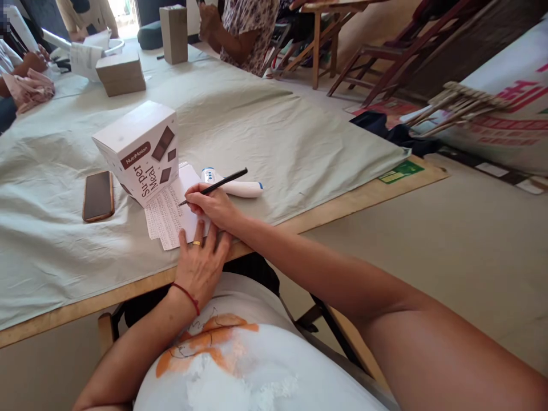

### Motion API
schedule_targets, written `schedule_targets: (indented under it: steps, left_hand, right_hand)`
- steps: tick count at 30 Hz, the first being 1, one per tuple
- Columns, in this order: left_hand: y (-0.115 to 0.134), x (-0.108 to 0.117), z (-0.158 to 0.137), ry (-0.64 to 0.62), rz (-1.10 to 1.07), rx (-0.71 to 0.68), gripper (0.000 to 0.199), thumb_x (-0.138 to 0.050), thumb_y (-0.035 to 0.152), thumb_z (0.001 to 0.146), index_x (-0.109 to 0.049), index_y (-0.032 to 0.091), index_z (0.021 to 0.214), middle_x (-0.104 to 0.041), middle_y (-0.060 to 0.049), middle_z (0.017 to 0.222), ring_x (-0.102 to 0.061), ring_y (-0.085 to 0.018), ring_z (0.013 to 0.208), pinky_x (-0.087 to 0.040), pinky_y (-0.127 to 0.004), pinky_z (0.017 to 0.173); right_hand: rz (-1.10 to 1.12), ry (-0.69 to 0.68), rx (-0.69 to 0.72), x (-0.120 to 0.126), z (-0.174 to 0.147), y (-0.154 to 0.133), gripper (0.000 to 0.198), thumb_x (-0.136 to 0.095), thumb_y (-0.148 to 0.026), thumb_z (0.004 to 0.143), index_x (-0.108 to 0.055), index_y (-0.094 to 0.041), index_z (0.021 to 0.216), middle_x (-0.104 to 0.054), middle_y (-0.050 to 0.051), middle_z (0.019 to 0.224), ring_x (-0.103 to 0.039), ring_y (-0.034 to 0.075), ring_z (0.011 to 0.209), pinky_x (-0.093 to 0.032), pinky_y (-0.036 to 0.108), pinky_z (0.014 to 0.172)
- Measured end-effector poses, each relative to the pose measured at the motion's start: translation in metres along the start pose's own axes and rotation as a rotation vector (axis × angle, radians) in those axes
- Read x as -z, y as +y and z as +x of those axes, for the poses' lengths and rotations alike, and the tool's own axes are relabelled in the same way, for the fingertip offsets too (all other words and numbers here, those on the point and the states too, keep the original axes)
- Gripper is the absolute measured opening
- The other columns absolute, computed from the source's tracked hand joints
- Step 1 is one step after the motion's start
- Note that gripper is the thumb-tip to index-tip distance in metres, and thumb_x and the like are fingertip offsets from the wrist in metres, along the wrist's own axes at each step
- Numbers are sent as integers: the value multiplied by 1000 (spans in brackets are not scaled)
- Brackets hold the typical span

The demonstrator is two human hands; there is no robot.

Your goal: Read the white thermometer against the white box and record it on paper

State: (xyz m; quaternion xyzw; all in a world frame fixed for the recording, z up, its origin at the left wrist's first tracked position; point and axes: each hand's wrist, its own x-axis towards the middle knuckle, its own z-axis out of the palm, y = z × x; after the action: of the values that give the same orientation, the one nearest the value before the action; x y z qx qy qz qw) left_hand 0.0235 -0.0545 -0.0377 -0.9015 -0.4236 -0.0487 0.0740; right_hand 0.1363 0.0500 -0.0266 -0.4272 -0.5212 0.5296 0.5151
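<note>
Black pen (229, 179) sat pinched in the right hand (217, 206), while the left hand (200, 260), spread open, presumably steadied the text-covered paper (165, 216).

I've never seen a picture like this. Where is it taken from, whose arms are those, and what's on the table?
There's no machine handling things here. A camera worn on a person's head looks forward and down at their two bare hands. The right hand holds a black pen over papers covered in small markings; the left hand rests at their near edge. Also on the cloth-covered table are a white box, a phone and a white handheld device. Farther back stand two cartons.
</note>
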Motion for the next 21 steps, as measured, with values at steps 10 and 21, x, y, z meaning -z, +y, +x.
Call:
schedule_targets:
  steps: [10,21]
  left_hand:
    - [-20,-8,-27,148,-19,98,67,-72,32,89,-56,-1,145,-56,-31,153,-53,-40,146,-48,-51,119]
    - [-16,-3,-24,77,-12,99,72,-68,21,84,-51,-3,150,-51,-31,157,-48,-40,150,-43,-51,122]
  right_hand:
    - [-336,64,211,2,-5,15,7,-61,-18,67,-57,-23,64,-61,-2,64,-53,14,65,-49,31,68]
    - [-481,63,206,1,-10,22,8,-60,-22,71,-58,-23,64,-61,-1,63,-53,16,67,-47,30,66]
